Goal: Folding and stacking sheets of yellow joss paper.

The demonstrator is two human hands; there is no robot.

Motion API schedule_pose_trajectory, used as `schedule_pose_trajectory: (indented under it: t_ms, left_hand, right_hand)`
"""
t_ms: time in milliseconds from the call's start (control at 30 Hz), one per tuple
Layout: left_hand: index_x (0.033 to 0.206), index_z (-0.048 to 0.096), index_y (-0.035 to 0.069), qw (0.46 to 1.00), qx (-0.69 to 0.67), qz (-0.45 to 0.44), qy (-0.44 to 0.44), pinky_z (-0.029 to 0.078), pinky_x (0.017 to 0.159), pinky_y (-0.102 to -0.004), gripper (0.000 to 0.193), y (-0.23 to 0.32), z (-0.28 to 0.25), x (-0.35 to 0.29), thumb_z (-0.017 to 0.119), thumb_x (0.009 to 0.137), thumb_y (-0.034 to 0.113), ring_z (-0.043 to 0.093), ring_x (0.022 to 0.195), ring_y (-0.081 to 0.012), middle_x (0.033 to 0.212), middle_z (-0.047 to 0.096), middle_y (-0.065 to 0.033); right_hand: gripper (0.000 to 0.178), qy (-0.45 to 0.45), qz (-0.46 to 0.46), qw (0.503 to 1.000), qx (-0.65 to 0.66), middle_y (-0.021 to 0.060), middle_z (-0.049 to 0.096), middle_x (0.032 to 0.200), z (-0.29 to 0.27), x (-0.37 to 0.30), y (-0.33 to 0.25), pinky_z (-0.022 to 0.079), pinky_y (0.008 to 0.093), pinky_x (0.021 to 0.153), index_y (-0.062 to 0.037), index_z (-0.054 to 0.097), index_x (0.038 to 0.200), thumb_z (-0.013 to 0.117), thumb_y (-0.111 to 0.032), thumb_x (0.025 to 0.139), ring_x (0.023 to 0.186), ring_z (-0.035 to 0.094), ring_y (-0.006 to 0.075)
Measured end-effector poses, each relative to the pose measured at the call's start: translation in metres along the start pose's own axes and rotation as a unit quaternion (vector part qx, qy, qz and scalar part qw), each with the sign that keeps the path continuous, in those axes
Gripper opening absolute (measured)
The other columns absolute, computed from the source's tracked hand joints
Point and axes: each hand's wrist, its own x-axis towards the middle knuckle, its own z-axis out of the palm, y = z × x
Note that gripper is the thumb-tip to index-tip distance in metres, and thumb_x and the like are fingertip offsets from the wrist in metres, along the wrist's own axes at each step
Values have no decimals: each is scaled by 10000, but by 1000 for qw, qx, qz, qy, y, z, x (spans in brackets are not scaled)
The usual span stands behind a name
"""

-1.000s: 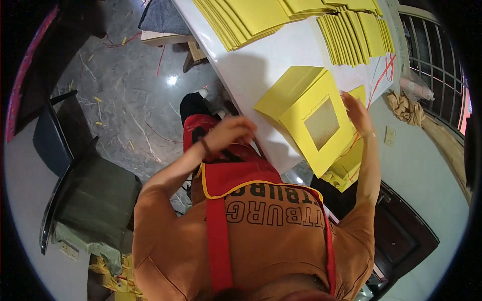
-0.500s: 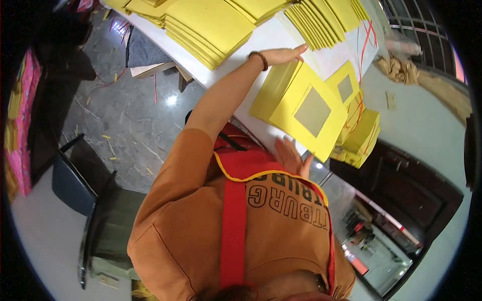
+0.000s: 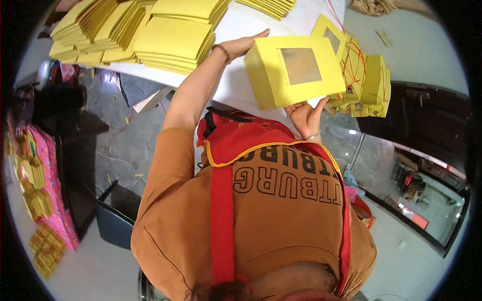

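A yellow paper bag (image 3: 326, 60) with a square clear window stands opened out into a box shape, tilted over the near edge of the white table (image 3: 228, 90). Beside its far left corner lies my left hand (image 3: 243, 46), fingers stretched out toward the bag, a beaded bracelet on the wrist. At the bag's near edge my right hand (image 3: 305, 119) is palm up, with fingers tucked under the edge and thumb out to the side. The fingertips of that hand are hidden by the bag. Behind it another windowed yellow piece (image 3: 331, 37) leans to the right.
Stacks of flat yellow bags (image 3: 173, 40) cover the table's left side, with more at the back (image 3: 268, 6). Yellow bags with red cords (image 3: 371, 83) hang at the right edge. A dark chair (image 3: 115, 220) stands at left, and a dark door (image 3: 416, 113) at right.
My view has turned, so the table's things sit differently. The bag has been tipped upward at its near edge, and my right hand has come under that edge.
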Motion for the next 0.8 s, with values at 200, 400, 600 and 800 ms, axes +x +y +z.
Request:
schedule_pose_trajectory:
  t_ms: [200,400,600,800]
  left_hand:
    - [1106,579,119,997,40,-27,58,338,743,-223,691,-26,28,-34,235,854,662,351,694,-84,782,473,66]
    - [1283,386,-5,987,-144,-14,77,380,897,-285,781,-59,31,-24,251,862,638,469,1055,-156,1190,506,-113]
    - [1294,350,-30,976,-163,47,139,384,930,-319,739,-12,85,5,273,888,582,465,1105,-206,1231,470,-144]
    - [1189,479,23,952,-292,41,77,535,707,-332,492,46,66,17,379,919,423,603,881,-205,1062,582,-118]
  right_hand:
    - [928,20,-101,995,0,106,327,1374,11,3,-21,315,398,1006,-58,257,1353,438,-714,723,1235,349,253]
    - [716,-67,-75,988,-117,68,476,1241,5,11,-44,453,349,881,-101,370,1304,392,-629,822,1079,505,213]
    - [519,-93,-83,991,-51,79,537,1172,22,19,-57,487,338,823,-76,439,1243,419,-451,885,992,566,214]
    - [503,-104,-64,992,-27,112,583,1085,56,40,-83,496,356,795,-72,499,1180,477,-448,847,921,594,241]
